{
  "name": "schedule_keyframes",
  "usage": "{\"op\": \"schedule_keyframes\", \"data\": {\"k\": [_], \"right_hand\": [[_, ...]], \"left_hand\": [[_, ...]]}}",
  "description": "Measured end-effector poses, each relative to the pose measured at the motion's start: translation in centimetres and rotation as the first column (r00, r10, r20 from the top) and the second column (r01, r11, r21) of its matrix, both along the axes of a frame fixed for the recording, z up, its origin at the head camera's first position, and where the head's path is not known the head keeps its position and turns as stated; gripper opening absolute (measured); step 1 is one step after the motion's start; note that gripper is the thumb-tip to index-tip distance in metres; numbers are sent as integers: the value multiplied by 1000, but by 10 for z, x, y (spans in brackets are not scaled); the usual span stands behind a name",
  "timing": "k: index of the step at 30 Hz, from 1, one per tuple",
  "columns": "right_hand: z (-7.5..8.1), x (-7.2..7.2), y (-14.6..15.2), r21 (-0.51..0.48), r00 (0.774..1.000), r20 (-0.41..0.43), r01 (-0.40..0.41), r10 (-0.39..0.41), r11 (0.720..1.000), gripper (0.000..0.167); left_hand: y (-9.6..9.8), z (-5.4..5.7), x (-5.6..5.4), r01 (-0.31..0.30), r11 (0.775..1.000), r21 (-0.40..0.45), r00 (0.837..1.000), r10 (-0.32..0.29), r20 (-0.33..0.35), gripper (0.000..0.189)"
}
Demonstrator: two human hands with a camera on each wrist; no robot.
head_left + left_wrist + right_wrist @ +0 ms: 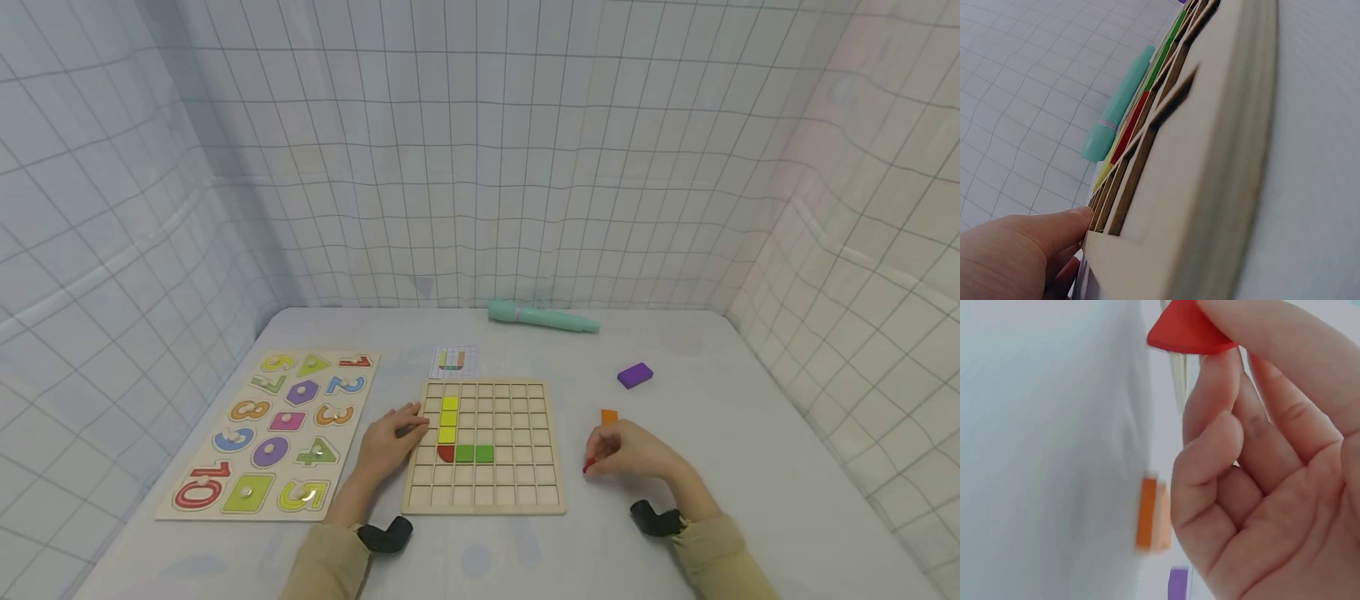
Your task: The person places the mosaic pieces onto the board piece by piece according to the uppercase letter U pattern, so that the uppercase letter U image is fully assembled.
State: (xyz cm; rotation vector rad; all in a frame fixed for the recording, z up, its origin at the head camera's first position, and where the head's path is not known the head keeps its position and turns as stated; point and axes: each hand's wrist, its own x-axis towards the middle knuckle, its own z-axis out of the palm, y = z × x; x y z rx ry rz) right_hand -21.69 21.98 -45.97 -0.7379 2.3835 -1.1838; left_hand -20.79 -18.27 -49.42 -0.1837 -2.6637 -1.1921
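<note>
A wooden grid board (525, 475) lies flat in the middle of the table. Along its left side in the head view run yellow tiles (448, 419), then a red rounded tile (447, 453) and green tiles (475, 453) to its right. My left hand (387, 443) holds the board's left edge; in the left wrist view the thumb (1072, 225) lies against the rim. Right of the board, my right hand (630, 450) pinches a red quarter-round tile (1191, 328) between thumb and fingers. Just beyond that hand stand orange blocks (609, 416), partly hidden by it in the head view.
A number-and-shape puzzle board (345, 433) lies at the left. Behind the grid board is a small pattern card (452, 362). A teal marker-shaped object (543, 317) lies near the back edge, and a purple block (635, 375) sits at the right.
</note>
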Motion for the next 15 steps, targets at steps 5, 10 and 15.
{"op": "schedule_keyframes", "data": {"k": [5,10,15], "right_hand": [[4,-7,-27,-59,999,44,-19,22,998,17],[8,-13,-56,-85,995,57,-78,83,993,11],[9,-16,-78,-88,994,44,-100,104,991,10]], "left_hand": [[0,1,0,-3,1000,9,1000,3,16,21],[1,1,0,-1,1000,9,1000,1,9,20],[0,1,0,1,1000,9,1000,-1,3,20]]}}
